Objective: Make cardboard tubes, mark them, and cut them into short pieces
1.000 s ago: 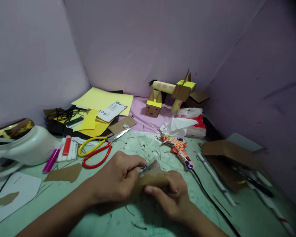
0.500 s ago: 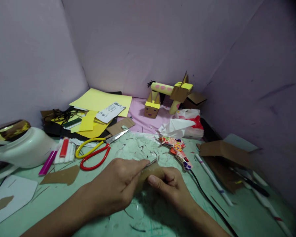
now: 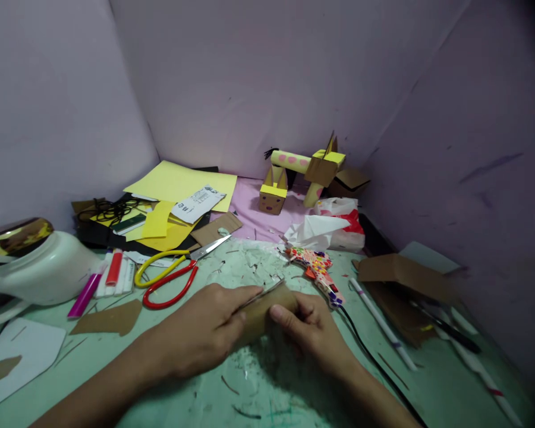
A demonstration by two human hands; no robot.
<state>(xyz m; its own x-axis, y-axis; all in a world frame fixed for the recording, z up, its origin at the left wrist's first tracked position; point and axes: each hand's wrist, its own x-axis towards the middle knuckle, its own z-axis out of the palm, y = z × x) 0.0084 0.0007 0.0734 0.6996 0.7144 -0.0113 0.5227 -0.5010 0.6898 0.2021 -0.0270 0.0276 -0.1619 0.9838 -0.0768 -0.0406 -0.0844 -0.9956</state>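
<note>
Your left hand [image 3: 214, 327] grips the left part of the brown roll [image 3: 263, 318], your right hand [image 3: 314, 327] its right end, thumb on top. Roll lies between both, long axis apparently slanting away rightward. Beyond: scissors [image 3: 192, 264] nearer your left, glue gun [image 3: 317, 271] nearer your right.

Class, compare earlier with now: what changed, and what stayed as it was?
The brown cardboard piece has turned: less of its pale top shows, more brown faces us. The left hand and right hand both kept hold. The scissors and glue gun stayed put.
</note>
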